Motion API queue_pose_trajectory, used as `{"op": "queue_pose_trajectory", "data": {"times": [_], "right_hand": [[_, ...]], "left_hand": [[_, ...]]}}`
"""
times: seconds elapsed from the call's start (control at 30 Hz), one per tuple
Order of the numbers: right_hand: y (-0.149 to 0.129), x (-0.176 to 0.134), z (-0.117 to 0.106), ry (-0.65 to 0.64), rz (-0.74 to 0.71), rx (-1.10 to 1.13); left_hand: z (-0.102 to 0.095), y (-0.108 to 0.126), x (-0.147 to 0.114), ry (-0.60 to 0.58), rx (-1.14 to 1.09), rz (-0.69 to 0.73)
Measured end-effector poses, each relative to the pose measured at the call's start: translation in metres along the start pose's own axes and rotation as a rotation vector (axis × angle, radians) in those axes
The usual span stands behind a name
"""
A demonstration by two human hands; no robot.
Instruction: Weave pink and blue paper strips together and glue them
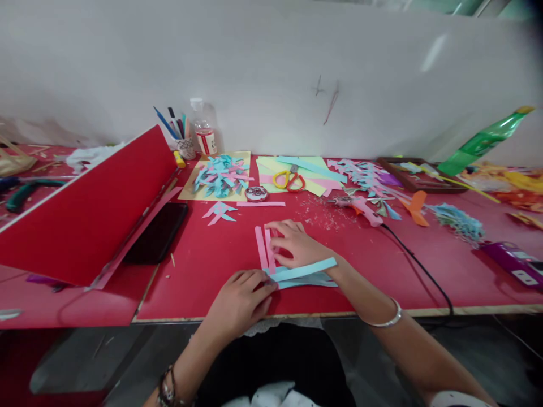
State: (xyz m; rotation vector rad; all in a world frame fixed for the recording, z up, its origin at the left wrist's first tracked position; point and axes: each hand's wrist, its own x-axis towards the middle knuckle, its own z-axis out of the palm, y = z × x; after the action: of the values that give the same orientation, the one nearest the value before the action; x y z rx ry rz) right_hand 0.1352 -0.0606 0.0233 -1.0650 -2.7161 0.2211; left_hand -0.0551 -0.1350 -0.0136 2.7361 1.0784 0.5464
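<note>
My left hand point(241, 301) is closed, thumb and fingertips together at the left ends of light-blue paper strips point(305, 271). One blue strip angles up to the right, over my right wrist. Pink paper strips point(261, 249) stretch away from the blue ones, side by side. With bent fingers, my right hand point(299, 244) grips the right-hand pink strip near its far end; the palm covers part of what lies beneath. Beyond my hands lie another pink strip point(267, 204) and a small pink-and-blue folded paper piece point(219, 211).
Yellow-and-red-handled scissors point(289, 180) rest on paper sheets. Folded paper pieces point(223, 176) are heaped nearby, beside a round tin point(256, 194). A pink glue gun point(368, 212) trails a black cord on the right. A red board point(97, 209) leans over a phone point(158, 234) on the left.
</note>
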Motion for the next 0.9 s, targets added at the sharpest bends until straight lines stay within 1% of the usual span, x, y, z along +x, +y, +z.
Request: {"op": "queue_pose_trajectory", "data": {"times": [0.13,0.33,0.47,0.67,0.8,0.9], "right_hand": [[0.007,0.005,-0.001,-0.013,0.044,0.054],[0.018,0.017,0.007,-0.093,0.091,0.159],[0.024,0.023,0.010,-0.080,0.124,0.201],[0.034,0.028,0.010,-0.040,0.147,0.327],[0.037,0.031,0.011,-0.005,0.160,0.288],[0.039,0.035,0.016,0.013,0.111,0.257]], "left_hand": [[0.000,0.000,-0.001,0.016,-0.010,-0.006],[-0.001,0.001,0.000,0.028,0.004,-0.007],[-0.002,0.003,0.001,0.008,0.006,-0.012],[-0.002,0.002,0.001,-0.010,-0.006,-0.022],[-0.002,0.002,0.001,-0.007,0.007,-0.007],[-0.002,0.001,0.000,-0.004,0.020,-0.005]]}}
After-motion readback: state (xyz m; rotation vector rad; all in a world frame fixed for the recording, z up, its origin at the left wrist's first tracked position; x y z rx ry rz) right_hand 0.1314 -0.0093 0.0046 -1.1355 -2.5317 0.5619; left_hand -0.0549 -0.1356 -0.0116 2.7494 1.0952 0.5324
